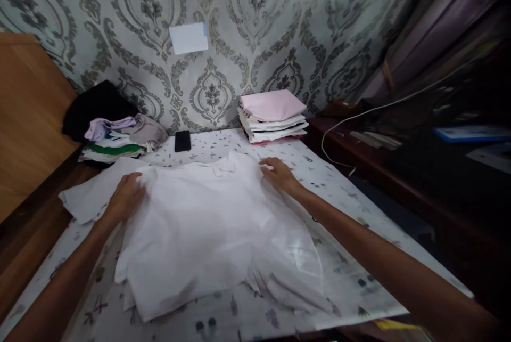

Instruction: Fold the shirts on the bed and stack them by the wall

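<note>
I see the white, collared fabric shirt (pixel 199 214) lying on the print-covered bench (pixel 217 145). My left hand (pixel 126 196) and right hand (pixel 278 174) touch opposite shoulders; I can't tell whether either pinches. It should handle light and floppy, best taken by both shoulders.
</note>
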A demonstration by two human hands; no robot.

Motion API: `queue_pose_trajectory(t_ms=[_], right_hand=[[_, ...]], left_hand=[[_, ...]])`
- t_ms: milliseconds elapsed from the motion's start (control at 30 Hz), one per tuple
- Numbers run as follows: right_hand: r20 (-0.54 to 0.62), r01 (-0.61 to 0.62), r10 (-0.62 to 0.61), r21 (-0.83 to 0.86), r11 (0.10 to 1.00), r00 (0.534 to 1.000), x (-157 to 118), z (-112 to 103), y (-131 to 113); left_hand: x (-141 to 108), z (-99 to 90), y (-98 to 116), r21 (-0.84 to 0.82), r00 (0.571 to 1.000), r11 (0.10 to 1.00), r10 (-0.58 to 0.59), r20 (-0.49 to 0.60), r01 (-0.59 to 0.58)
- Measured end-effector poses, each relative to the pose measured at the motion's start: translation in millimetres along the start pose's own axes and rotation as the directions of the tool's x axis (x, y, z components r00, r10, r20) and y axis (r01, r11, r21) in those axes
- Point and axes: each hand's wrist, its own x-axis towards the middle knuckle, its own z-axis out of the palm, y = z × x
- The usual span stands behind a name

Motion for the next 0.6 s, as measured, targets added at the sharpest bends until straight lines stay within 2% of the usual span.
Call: queue_pose_trajectory(t_ms=[67,167,267,333,433,500,533,600], right_hand=[[0.036,-0.014,0.019,-0.15,0.989,0.999,-43.6,-19.3,14.7],[0.006,-0.082,0.087,-0.281,0.956,0.996,-113.1,-42.3,25.9],[-0.044,-0.128,0.12,-0.328,0.936,0.992,-174.2,-52.1,22.1],[-0.067,-0.15,0.136,-0.332,0.931,0.988,-203.8,-50.9,14.2],[-0.063,-0.166,0.153,-0.341,0.925,0.986,-229.3,-42.9,-1.1],[-0.035,-0.163,0.16,-0.304,0.939,0.986,-236.3,-39.2,-11.7],[-0.018,-0.171,0.172,-0.247,0.954,0.985,-238.0,-39.0,-16.8],[0.0,-0.238,0.238,-0.032,0.971,0.971,-239.2,-41.6,-25.5]], left_hand=[[-34.9,-2.6,-2.8,-0.092,0.997,0.993,-0.073,0.007,0.073],[-90.8,-14.9,-1.8,-0.182,0.97,0.954,-0.225,0.092,0.238],[-137.7,-28.5,7.6,-0.184,0.924,0.912,-0.332,0.192,0.366],[-158.0,-33.0,17.1,-0.137,0.91,0.915,-0.341,0.237,0.379],[-171.7,-32.9,30.7,-0.135,0.928,0.936,-0.287,0.239,0.324],[-173.7,-32.6,38.0,-0.258,0.943,0.917,-0.254,0.213,0.305],[-173.6,-33.5,41.0,-0.362,0.942,0.875,-0.259,0.213,0.322],[-172.5,-38.0,45.8,-0.599,0.919,0.698,-0.32,0.229,0.393]])
